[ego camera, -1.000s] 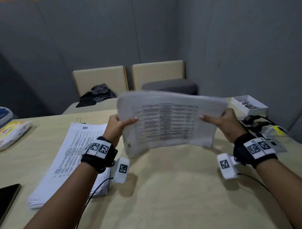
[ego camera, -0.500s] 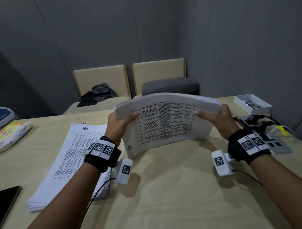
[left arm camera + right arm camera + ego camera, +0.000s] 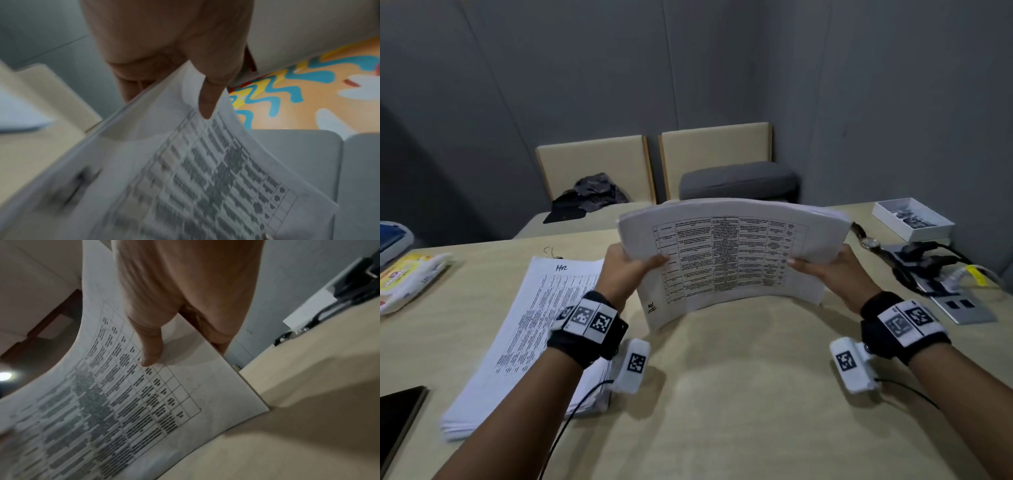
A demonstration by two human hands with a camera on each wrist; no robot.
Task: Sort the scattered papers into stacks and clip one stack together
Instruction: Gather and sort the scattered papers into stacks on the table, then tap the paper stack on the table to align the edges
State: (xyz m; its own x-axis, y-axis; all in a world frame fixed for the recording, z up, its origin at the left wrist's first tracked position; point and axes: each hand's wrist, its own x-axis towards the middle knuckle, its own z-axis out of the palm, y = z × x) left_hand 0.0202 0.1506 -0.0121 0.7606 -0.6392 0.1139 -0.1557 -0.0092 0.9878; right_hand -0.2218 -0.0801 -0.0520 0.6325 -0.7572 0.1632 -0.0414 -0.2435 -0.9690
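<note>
I hold a thick stack of printed papers (image 3: pixel 732 253) upright on its long edge, bowed, its lower edge on the beige table (image 3: pixel 722 394). My left hand (image 3: pixel 630 270) grips its left side with the thumb on the front sheet. My right hand (image 3: pixel 832 270) grips its right side the same way. The wrist views show each thumb on the printed table of the held stack (image 3: pixel 185 178) (image 3: pixel 123 394), fingers behind. A second stack of printed papers (image 3: pixel 530 329) lies flat on the table to the left. A black binder clip (image 3: pixel 551 253) lies beyond that flat stack.
A white box (image 3: pixel 912 219) with small dark items sits at the far right, beside cables and a power socket plate (image 3: pixel 959 301). A yellow packet (image 3: pixel 407 281) lies far left, a dark tablet (image 3: pixel 397 414) at near left. Two chairs (image 3: pixel 654 164) stand behind the table.
The held stack has come down from the air and stands with its lower edge on the table; both hands moved down and a little closer with it. The view has shifted slightly.
</note>
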